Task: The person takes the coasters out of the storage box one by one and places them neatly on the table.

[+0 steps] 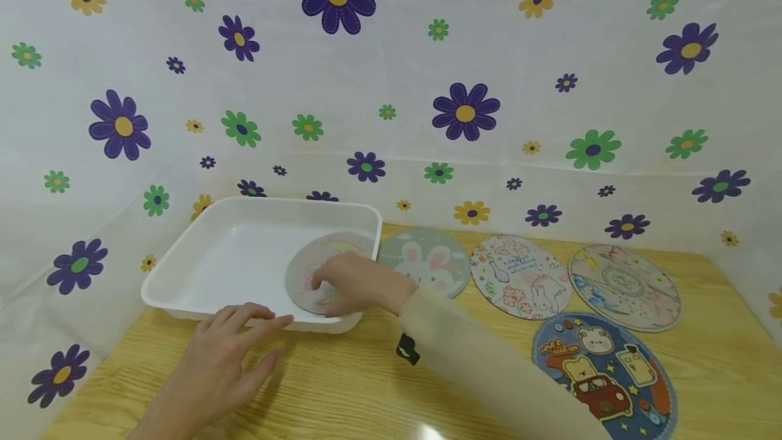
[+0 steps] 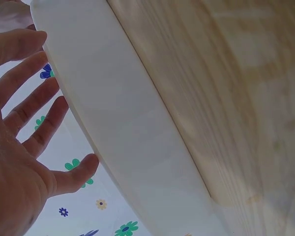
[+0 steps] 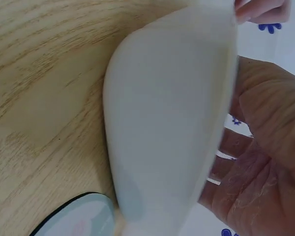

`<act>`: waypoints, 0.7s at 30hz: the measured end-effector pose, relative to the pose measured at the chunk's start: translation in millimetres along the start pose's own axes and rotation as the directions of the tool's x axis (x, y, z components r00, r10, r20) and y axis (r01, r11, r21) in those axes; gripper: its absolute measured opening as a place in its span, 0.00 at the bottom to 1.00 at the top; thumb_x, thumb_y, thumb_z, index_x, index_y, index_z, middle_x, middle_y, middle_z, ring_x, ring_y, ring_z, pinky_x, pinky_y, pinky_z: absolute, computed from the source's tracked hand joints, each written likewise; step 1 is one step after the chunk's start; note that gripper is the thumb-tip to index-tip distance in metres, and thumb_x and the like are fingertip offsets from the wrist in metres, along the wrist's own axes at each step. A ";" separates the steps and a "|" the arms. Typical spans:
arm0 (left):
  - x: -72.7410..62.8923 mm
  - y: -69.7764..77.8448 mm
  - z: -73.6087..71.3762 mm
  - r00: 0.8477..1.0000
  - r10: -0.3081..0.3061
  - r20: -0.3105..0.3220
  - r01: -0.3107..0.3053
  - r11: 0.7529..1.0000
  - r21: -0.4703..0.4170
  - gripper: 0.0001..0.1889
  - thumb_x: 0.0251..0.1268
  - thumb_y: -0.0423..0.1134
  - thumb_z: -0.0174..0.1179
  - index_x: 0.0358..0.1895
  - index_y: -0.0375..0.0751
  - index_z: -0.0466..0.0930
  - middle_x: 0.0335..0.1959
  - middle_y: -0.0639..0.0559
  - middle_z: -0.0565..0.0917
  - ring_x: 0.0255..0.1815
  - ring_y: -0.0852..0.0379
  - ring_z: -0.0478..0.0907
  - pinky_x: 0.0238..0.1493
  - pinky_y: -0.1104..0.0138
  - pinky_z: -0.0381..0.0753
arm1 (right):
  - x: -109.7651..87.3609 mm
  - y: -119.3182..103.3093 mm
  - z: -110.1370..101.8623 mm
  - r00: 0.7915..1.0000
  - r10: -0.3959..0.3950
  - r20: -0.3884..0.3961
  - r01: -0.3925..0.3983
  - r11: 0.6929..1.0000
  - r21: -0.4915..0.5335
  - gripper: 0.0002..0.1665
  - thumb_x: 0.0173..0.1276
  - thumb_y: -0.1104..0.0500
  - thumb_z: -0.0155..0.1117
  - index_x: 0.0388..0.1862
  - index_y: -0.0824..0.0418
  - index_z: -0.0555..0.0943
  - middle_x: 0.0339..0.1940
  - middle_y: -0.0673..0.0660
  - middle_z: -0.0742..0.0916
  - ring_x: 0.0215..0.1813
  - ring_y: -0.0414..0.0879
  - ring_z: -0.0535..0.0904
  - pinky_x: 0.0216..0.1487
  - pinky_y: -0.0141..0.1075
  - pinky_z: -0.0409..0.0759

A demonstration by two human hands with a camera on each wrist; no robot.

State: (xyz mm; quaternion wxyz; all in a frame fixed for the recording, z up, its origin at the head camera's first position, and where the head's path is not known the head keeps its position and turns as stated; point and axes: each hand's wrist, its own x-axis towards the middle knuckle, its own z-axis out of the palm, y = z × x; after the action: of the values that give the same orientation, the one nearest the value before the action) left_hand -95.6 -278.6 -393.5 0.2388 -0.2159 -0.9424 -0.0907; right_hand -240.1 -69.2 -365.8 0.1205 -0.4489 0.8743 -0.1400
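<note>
A white plastic tray [image 1: 201, 250] sits on the wooden table at left. Inside its right end lies a round grey mat [image 1: 302, 267] with a yellow moon on it. My right hand [image 1: 360, 284] reaches over the tray's front right corner, fingers bent down onto this mat; whether they pinch it is hidden. In the right wrist view the tray's wall [image 3: 162, 113] covers the fingertips. Along the front rim rests my left hand [image 1: 222, 355], its fingers spread and touching the edge, thumb held apart. The left wrist view shows those fingers [image 2: 44, 123] against the rim.
Right of the tray lie a green bunny mat [image 1: 421, 257], a pink line-drawn mat [image 1: 519, 277], a flower-patterned grey mat [image 1: 626, 284] and a blue cartoon mat [image 1: 611, 372]. Behind hangs a white flowered cloth [image 1: 403, 66]. A small black object [image 1: 407, 350] shows beside the right sleeve.
</note>
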 end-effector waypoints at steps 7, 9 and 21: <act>0.2 0.4 -0.5 1.000 -0.005 0.012 0.005 1.000 -0.010 0.21 0.52 0.42 0.75 0.52 0.57 0.87 0.45 0.57 0.82 0.46 0.52 0.80 0.42 0.46 0.81 | 16.5 -3.0 9.1 0.985 0.140 0.103 -0.133 0.988 -0.080 0.23 0.64 0.52 0.76 0.59 0.47 0.86 0.57 0.44 0.88 0.53 0.41 0.78 0.59 0.37 0.80; 0.5 0.6 1.0 1.000 0.000 0.005 0.000 1.000 -0.015 0.21 0.51 0.41 0.75 0.52 0.57 0.88 0.45 0.57 0.82 0.46 0.52 0.80 0.42 0.47 0.81 | 18.5 -2.4 12.4 0.979 0.169 0.113 -0.161 0.984 -0.074 0.24 0.63 0.53 0.77 0.58 0.46 0.85 0.55 0.44 0.87 0.52 0.40 0.77 0.59 0.38 0.80; 1.6 0.4 2.0 0.999 0.013 -0.032 -0.014 1.000 -0.021 0.22 0.48 0.40 0.76 0.51 0.55 0.87 0.44 0.58 0.82 0.45 0.51 0.80 0.40 0.47 0.78 | 25.4 2.1 20.1 0.992 0.122 0.033 -0.117 0.983 -0.140 0.16 0.60 0.51 0.78 0.47 0.47 0.89 0.43 0.42 0.88 0.43 0.38 0.77 0.55 0.34 0.77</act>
State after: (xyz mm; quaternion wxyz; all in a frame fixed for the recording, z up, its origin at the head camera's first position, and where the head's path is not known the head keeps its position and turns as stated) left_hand -97.6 -277.2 -394.4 0.2521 -0.2233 -0.9360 -0.1024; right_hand -249.3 -91.6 -387.5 0.1152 -0.4057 0.9046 -0.0624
